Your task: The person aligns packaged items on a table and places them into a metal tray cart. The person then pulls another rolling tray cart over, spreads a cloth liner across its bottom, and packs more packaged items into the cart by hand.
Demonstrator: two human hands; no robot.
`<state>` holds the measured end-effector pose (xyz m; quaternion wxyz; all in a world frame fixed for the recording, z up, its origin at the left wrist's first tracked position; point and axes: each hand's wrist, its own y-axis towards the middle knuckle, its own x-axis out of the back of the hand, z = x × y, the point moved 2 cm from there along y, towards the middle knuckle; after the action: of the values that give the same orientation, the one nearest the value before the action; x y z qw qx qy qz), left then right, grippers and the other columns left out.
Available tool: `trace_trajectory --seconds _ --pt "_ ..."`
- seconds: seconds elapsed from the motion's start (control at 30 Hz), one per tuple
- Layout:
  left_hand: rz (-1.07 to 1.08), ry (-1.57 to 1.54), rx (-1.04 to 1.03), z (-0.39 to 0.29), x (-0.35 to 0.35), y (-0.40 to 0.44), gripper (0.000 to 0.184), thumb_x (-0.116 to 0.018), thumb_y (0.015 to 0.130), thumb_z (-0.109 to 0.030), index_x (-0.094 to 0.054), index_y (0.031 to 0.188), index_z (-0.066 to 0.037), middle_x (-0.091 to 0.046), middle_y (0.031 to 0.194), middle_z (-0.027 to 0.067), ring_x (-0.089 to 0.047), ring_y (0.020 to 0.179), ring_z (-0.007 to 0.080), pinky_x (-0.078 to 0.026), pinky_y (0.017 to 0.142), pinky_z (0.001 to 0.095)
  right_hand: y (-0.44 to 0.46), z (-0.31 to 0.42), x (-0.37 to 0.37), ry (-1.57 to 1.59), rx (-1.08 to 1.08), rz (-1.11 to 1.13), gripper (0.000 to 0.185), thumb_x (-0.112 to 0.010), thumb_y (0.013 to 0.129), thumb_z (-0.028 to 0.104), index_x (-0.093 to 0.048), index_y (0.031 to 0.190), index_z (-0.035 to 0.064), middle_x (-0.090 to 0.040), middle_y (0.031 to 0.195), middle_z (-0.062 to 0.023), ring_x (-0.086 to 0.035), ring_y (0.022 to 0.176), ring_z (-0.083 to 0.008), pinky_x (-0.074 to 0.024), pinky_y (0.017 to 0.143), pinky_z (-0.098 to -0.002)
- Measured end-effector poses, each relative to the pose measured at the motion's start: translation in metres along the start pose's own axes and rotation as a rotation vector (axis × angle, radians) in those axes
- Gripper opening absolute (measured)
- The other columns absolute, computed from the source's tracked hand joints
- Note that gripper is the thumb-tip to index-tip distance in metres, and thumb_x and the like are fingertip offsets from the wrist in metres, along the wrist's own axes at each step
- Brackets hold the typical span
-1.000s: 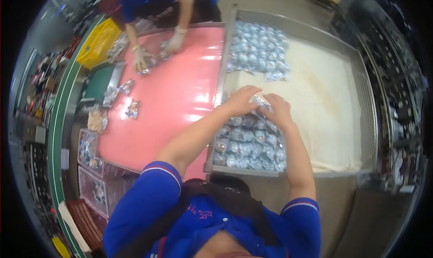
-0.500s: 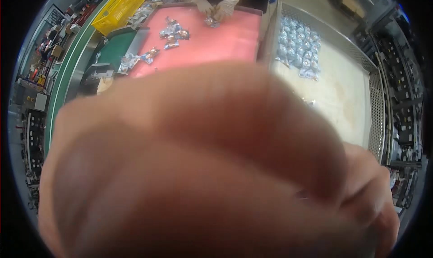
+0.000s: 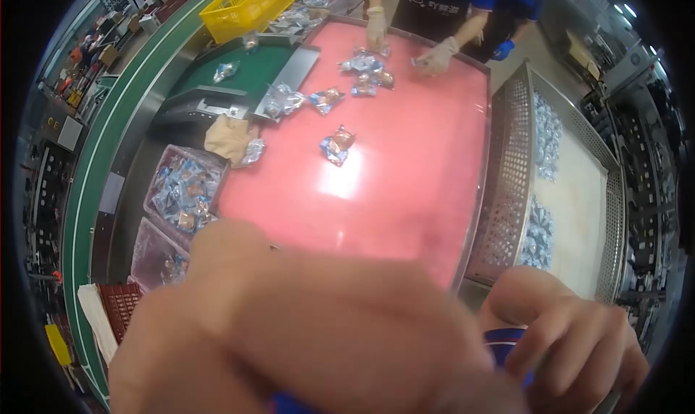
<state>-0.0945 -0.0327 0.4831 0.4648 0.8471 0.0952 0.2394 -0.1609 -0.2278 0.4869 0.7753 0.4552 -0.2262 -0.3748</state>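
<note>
My left hand (image 3: 289,327) looms very near the camera, blurred, across the lower middle of the view. Its fingertips and anything in them are hidden. At lower right my right hand (image 3: 579,334) has its fingers curled inward; what they close on, if anything, does not show. Beyond both hands lies a pink work surface (image 3: 405,175) with a metal edge. A small clear-and-blue packet with brown contents (image 3: 337,144) rests near its middle, and several similar packets (image 3: 365,70) are grouped farther back.
A co-worker's gloved hands (image 3: 436,57) are over the far edge. Left of the pink surface stand a packet-filled bin (image 3: 184,189), a tan glove (image 3: 230,139) and a green belt (image 3: 239,70). A yellow crate (image 3: 246,8) sits behind. At right is a perforated metal tray (image 3: 517,153) holding packets.
My left hand has dropped lower in view, uncovering the pink surface and bins. The whole view has shifted, and my right hand shows more fully. The co-worker's hands have moved apart.
</note>
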Motion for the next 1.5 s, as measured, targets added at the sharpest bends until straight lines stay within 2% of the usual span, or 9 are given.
trace_trajectory --seconds 0.53,0.57,0.7,0.83,0.9,1.17,1.3,1.4,1.5 --pt "-0.292 -0.107 -0.345 -0.073 0.078 -0.065 0.022 -0.063 0.088 -0.016 -0.067 0.109 -0.019 -0.062 0.112 -0.0067 -0.057 0.099 0.0133 -0.044 0.086 0.0355 0.064 -0.049 -0.039 0.049 -0.024 0.227 0.032 -0.050 0.090 0.006 -0.058 0.118 0.0191 -0.054 0.058 0.0009 -0.041 0.042 -0.0080 -0.0445 0.063 -0.0353" --pt "-0.167 -0.089 -0.415 -0.073 0.088 -0.069 0.023 -0.064 0.087 -0.014 -0.067 0.109 -0.019 -0.062 0.112 -0.0063 -0.057 0.097 0.0121 -0.044 0.084 0.0336 0.064 -0.047 -0.036 0.023 -0.034 0.230 0.030 -0.051 0.089 0.006 -0.059 0.115 0.0184 -0.053 0.058 0.0012 -0.042 0.042 -0.0080 -0.0444 0.063 -0.0350" --pt "-0.497 -0.217 -0.676 -0.081 0.084 -0.108 0.015 -0.055 0.072 0.010 -0.058 0.068 -0.004 -0.056 0.069 0.0057 -0.061 0.067 0.0188 -0.053 0.058 0.0347 0.064 -0.047 -0.021 -0.086 -0.194 0.106 0.023 -0.055 0.086 0.008 -0.062 0.107 0.0158 -0.052 0.056 0.0021 -0.045 0.045 -0.0099 -0.0449 0.062 -0.0361" --pt "-0.347 -0.235 -0.420 -0.054 0.097 -0.085 0.015 -0.057 0.074 0.006 -0.058 0.082 -0.008 -0.059 0.080 0.0031 -0.059 0.073 0.0164 -0.051 0.061 0.0339 0.059 -0.056 -0.013 -0.151 -0.386 -0.099 0.018 -0.056 0.085 0.008 -0.061 0.101 0.0143 -0.052 0.057 0.0009 -0.047 0.047 -0.0121 -0.0448 0.061 -0.0370" --pt "-0.219 -0.175 -0.122 -0.051 0.091 -0.069 0.023 -0.064 0.087 -0.015 -0.067 0.109 -0.020 -0.063 0.111 -0.0068 -0.057 0.096 0.0113 -0.044 0.082 0.0338 0.052 -0.065 -0.017 -0.129 -0.350 -0.113 0.015 -0.056 0.085 0.008 -0.061 0.099 0.0136 -0.052 0.058 -0.0001 -0.047 0.047 -0.0129 -0.0445 0.060 -0.0370" --pt "-0.060 -0.181 0.030 -0.057 0.100 -0.053 0.023 -0.067 0.083 -0.010 -0.065 0.106 -0.009 -0.062 0.114 0.0013 -0.061 0.102 0.0182 -0.055 0.078 0.0411 0.035 -0.050 -0.031 -0.060 -0.150 -0.019 0.007 -0.055 0.085 0.006 -0.059 0.088 0.0111 -0.053 0.060 -0.0038 -0.046 0.048 -0.0162 -0.0434 0.058 -0.0371" --pt "-0.211 -0.166 -0.264 -0.066 0.092 -0.061 0.023 -0.066 0.083 -0.008 -0.064 0.106 -0.008 -0.062 0.112 0.0015 -0.061 0.102 0.0173 -0.055 0.077 0.0414 0.032 -0.048 -0.033 -0.056 -0.132 -0.006 0.005 -0.055 0.085 0.006 -0.058 0.083 0.0098 -0.054 0.062 -0.0057 -0.046 0.048 -0.0179 -0.0429 0.056 -0.0372" --pt "-0.321 -0.169 -0.903 -0.041 0.087 -0.069 0.031 -0.064 0.085 -0.009 -0.061 0.116 -0.009 -0.058 0.121 0.0059 -0.058 0.109 0.0170 -0.054 0.083 0.0411 0.028 -0.053 -0.033 -0.058 -0.135 0.005 0.007 -0.055 0.085 0.005 -0.057 0.079 0.0089 -0.054 0.063 -0.0071 -0.046 0.048 -0.0191 -0.0425 0.055 -0.0372" --pt "-0.649 0.400 -0.897 -0.047 0.100 -0.084 0.020 -0.061 0.089 -0.022 -0.061 0.099 -0.004 -0.058 0.115 0.0063 -0.061 0.092 0.0140 -0.055 0.072 0.0395 0.028 -0.055 -0.025 -0.045 -0.131 0.010 0.010 -0.055 0.085 0.005 -0.056 0.075 0.0079 -0.054 0.063 -0.0085 -0.046 0.049 -0.0204 -0.0421 0.054 -0.0372"
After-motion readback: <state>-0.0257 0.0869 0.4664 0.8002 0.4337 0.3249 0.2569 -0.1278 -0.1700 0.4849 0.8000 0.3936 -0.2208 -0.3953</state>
